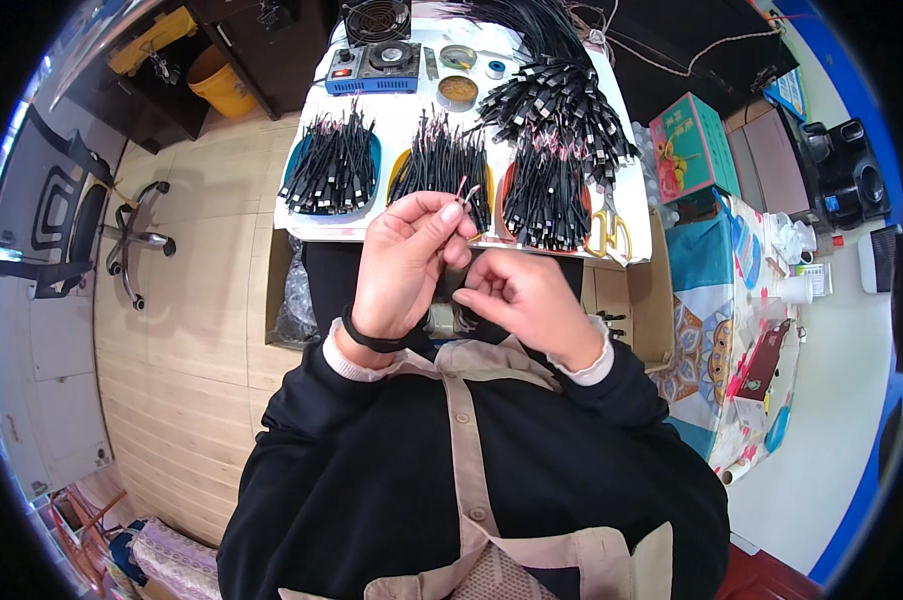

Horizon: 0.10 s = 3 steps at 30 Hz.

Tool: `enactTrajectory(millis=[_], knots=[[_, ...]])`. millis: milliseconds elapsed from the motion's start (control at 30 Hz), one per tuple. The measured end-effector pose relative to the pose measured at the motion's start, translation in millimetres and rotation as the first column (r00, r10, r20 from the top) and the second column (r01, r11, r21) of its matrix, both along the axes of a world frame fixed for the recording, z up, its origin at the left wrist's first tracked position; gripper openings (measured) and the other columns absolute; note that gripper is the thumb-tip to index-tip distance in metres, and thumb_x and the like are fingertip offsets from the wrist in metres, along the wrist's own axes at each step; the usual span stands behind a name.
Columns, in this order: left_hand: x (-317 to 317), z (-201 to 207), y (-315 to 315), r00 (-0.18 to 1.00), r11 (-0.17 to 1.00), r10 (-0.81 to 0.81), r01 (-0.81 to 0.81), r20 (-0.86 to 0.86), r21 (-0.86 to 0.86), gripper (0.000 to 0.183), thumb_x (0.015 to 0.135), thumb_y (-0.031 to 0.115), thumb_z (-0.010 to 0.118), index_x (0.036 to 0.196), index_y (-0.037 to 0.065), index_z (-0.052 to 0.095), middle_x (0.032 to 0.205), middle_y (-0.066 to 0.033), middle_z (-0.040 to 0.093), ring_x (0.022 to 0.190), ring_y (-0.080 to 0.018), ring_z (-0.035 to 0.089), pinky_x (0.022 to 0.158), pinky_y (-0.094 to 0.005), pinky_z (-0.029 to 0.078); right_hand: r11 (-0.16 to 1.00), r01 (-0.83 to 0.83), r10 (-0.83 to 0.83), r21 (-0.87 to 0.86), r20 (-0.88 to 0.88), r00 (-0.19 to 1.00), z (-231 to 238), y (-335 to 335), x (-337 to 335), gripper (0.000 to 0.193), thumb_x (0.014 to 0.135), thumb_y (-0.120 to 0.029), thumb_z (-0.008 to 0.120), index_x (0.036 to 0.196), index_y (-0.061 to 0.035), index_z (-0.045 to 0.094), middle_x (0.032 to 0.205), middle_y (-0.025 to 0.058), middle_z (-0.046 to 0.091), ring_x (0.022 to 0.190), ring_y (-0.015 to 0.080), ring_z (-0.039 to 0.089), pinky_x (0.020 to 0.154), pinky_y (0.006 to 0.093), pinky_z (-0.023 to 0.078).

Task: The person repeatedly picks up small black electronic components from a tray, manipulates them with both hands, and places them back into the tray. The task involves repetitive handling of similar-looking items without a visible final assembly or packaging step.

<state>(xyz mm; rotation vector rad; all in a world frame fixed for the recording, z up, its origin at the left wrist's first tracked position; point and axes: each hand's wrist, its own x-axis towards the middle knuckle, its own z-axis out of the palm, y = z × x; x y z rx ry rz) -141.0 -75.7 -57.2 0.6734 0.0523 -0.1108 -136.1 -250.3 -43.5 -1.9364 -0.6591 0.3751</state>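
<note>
My left hand is closed in a pinch at the table's front edge. Thin pink and white wire ends of a cable stick up between its thumb and forefinger; the rest of the cable is hidden. Close beside it, my right hand is curled with fingers and thumb drawn together, and whatever it may hold does not show. Just beyond the hands lie bundles of short black cables: a left pile, a middle pile and a right pile. Pink wire ends point away from me in them.
A blue heating device, a round tin and a small spool stand at the back of the white table. More black cables heap at back right. Yellow-handled scissors lie at the right edge, beside a cardboard box.
</note>
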Motion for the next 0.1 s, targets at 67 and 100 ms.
enactTrajectory(millis=[67, 100], knots=[[-4, 0, 5, 0.995, 0.994, -0.084, 0.088, 0.062, -0.059, 0.014, 0.097, 0.007, 0.055, 0.106, -0.002, 0.059, 0.088, -0.0111, 0.065, 0.066, -0.0132, 0.055, 0.063, -0.0254, 0.049, 0.979, 0.132, -0.1, 0.154, -0.199, 0.975, 4, -6, 9, 0.018, 0.085, -0.015, 0.073, 0.086, -0.0017, 0.061, 0.073, 0.0002, 0.061, 0.063, 0.0045, 0.055, 0.057, 0.0213, 0.045], [-4, 0, 3, 0.994, 0.994, -0.09, 0.093, 0.059, -0.058, 0.014, 0.097, 0.007, 0.055, 0.106, -0.002, 0.059, 0.088, -0.0111, 0.065, 0.066, -0.0132, 0.055, 0.063, -0.0254, 0.049, 0.923, 0.179, -0.071, 0.339, -0.308, 0.949, 6, -8, 15, 0.014, 0.089, -0.013, 0.069, 0.099, -0.0055, 0.061, 0.078, -0.0021, 0.059, 0.067, 0.0019, 0.051, 0.061, 0.0199, 0.044]])
